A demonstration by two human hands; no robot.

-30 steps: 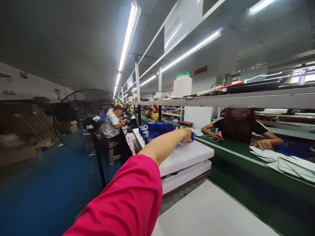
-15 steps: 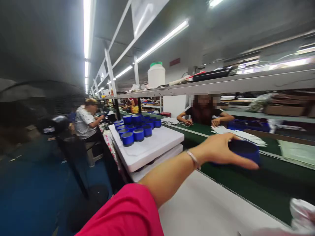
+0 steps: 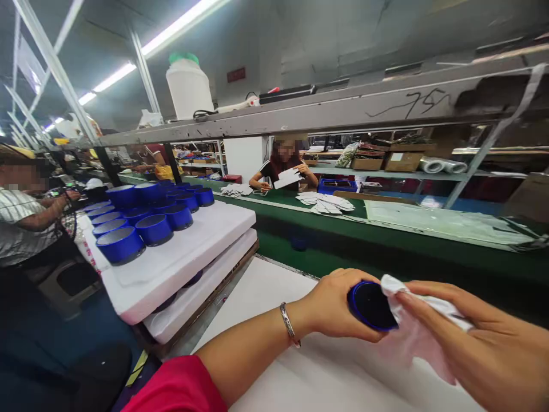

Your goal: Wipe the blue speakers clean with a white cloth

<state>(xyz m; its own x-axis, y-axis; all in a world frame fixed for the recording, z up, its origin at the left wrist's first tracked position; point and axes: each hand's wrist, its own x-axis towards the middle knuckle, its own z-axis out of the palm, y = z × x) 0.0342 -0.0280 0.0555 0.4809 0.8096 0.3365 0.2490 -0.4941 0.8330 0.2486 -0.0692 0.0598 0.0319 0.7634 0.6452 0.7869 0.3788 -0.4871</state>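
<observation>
My left hand, with a bracelet at the wrist, is wrapped round a blue cylinder whose dark round end faces me. From the right, my right hand pinches a thin white cloth and presses it to the cylinder's rim. Both hands are above the white tabletop. Over on the left, several similar blue cylinders with grey tops stand grouped on a white foam slab.
A second foam slab lies under the first. Beyond the tabletop runs a green belt. Across it a person holds white cut sheets, near a pile of white pieces. Overhead, a shelf carries a white jug.
My left hand has brought the blue cylinder back from over the belt to above the tabletop. My right hand has come in with the cloth, which now touches it. The view has turned right.
</observation>
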